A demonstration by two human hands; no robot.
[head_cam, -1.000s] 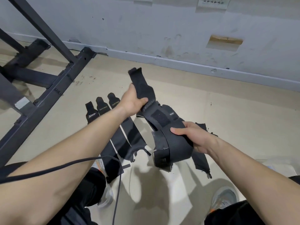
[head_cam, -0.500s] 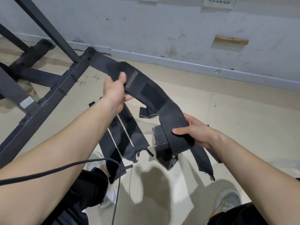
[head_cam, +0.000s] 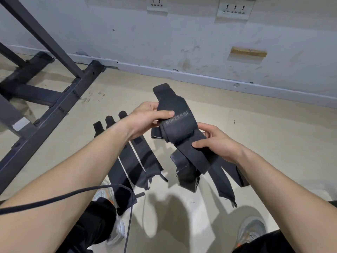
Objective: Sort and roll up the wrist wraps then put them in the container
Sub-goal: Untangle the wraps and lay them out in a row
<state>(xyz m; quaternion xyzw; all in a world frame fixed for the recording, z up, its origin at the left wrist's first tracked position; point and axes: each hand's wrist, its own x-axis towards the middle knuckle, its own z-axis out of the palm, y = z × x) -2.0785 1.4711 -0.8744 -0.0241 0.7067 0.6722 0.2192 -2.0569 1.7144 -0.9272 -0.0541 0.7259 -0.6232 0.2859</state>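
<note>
A black wrist wrap is held up in the air over the floor, between both hands. The left grip is closed on its upper part: the thumb is laid across the front, just beside a band of grey lettering, and the fingers are curled behind. The right grip is closed on the lower part, with the thumb pressed on the front and the fingers wrapped behind. The wrap is partly wound on itself in the middle. One rounded end is pointed up toward the wall, and the other end is hung below the right grip.

Three more black wraps are laid flat side by side on the floor under the left forearm. Further loose wraps are spread under the right wrist. A dark box-like thing is seen on the floor beneath the held wrap; whether it is the container cannot be told. A dark metal frame is stood at the left, and a black cable is draped over the left forearm.
</note>
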